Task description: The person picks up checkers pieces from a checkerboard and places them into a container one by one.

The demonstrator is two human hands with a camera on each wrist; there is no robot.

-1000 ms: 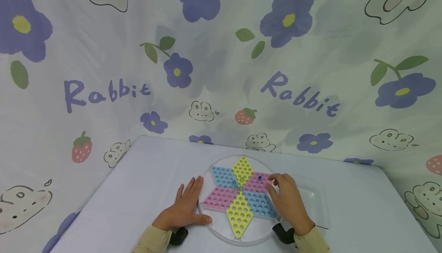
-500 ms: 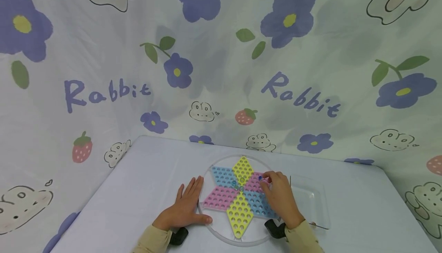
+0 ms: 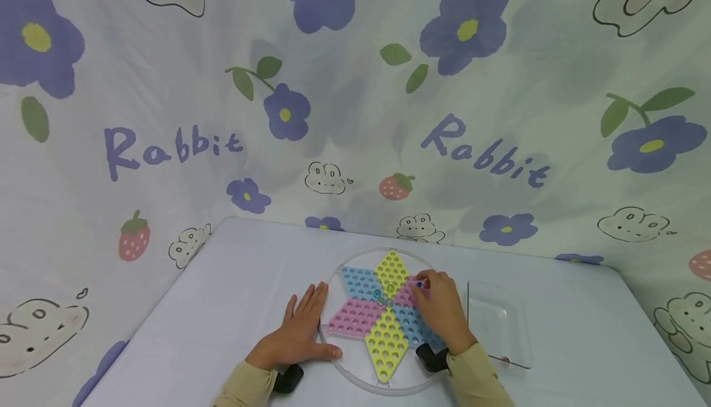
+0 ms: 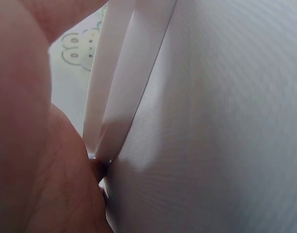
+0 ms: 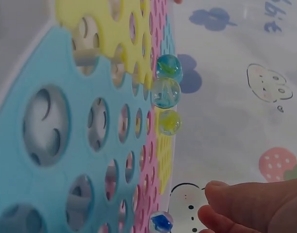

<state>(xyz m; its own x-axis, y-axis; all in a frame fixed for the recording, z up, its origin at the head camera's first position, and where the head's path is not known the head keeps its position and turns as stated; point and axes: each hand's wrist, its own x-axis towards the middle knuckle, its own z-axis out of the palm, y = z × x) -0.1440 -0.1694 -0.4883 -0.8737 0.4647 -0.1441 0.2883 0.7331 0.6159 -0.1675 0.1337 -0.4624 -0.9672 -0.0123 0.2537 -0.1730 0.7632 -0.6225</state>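
A round clear-rimmed board (image 3: 355, 373) lies on the table, bearing a Chinese checkers star in yellow, pink and blue. My left hand (image 3: 297, 336) rests at its left edge, fingers straight and spread, thumb across the rim. Over the pink right point is my right hand (image 3: 444, 308), thumb and forefinger bent towards a blue-swirled marble (image 3: 419, 284). In the right wrist view a gap separates the fingertips (image 5: 216, 189) from that blue marble (image 5: 161, 222), which sits on the board. Several clear marbles with green, yellow or teal swirls, one a yellow-swirled marble (image 5: 169, 122), stand near the star's centre.
A clear plastic tray (image 3: 528, 333) stands right of the board, with a small brownish spot at its near edge. White cloth covers the table (image 3: 222, 296). Behind it hangs a curtain (image 3: 355, 117) printed with flowers and rabbits. Black wrist-camera mounts show below both hands.
My right hand has moved left across the board's right side to the blue-swirled marble, uncovering more of the tray. The left hand and the marbles have stayed put.
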